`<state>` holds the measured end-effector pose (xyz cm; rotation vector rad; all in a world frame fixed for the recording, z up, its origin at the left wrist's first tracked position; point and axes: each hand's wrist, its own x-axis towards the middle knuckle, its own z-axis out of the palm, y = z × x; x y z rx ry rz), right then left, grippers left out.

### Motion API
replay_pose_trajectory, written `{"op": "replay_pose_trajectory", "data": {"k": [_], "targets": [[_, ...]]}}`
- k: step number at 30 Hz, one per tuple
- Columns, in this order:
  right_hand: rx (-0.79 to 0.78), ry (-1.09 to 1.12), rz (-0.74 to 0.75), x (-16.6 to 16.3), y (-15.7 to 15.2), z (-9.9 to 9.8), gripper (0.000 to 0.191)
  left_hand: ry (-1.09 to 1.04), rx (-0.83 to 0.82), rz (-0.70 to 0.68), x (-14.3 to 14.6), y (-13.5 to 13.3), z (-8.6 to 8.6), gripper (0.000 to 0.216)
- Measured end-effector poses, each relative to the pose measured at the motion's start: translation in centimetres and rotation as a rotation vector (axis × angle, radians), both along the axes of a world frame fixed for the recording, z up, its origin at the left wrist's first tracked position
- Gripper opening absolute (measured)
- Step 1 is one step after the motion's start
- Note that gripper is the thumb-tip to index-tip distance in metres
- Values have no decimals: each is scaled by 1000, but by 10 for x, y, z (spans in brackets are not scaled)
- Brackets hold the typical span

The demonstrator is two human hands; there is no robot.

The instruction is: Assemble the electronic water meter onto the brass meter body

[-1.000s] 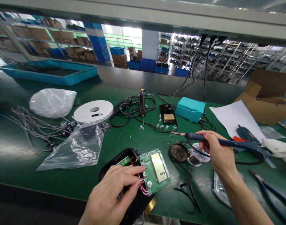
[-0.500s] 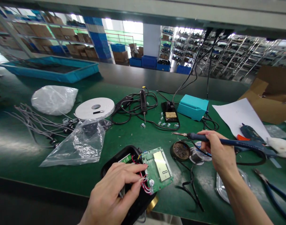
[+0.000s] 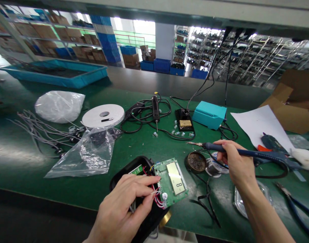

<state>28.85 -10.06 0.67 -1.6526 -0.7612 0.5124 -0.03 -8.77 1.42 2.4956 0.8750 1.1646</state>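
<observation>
My right hand (image 3: 234,162) is closed round the blue handle of a soldering iron (image 3: 215,147). The iron's tip points left, above a round tin of dark residue (image 3: 195,162). A spool of solder wire (image 3: 216,165) stands beside the tin. With thumb and fingers, my left hand (image 3: 126,202) pinches a thin white wire (image 3: 155,192) at the edge of a green circuit board (image 3: 161,175) with an LCD screen (image 3: 175,178). The board leans out of a black housing (image 3: 116,176), joined to it by red, white and other wires. A brass fitting (image 3: 165,219) shows below the housing.
Pliers (image 3: 287,194) and a clear plastic dish (image 3: 240,202) lie at right. Behind are a teal soldering station (image 3: 209,114), an iron stand (image 3: 184,123) and an electric screwdriver (image 3: 155,108). Plastic bags (image 3: 85,158), grey cables (image 3: 40,131) and a white reel (image 3: 93,116) occupy the left.
The view has shifted very slightly. Both hands keep their holds, and the soldering iron and circuit board show no clear movement.
</observation>
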Motion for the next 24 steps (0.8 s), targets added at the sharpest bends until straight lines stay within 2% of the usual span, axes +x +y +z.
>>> {"op": "replay_pose_trajectory", "data": {"k": [9, 13, 20, 24], "targets": [[20, -21, 14, 4, 3, -7, 23, -20, -2, -11, -1, -1, -1, 12], [41, -5, 4, 2, 2, -5, 23, -34, -38, -16, 0, -1, -1, 12], [285, 358, -34, -16, -15, 15, 17, -79, -118, -16, 1, -2, 0, 14], [287, 482, 34, -29, -30, 22, 17, -92, -166, -11, 0, -3, 0, 14]]}}
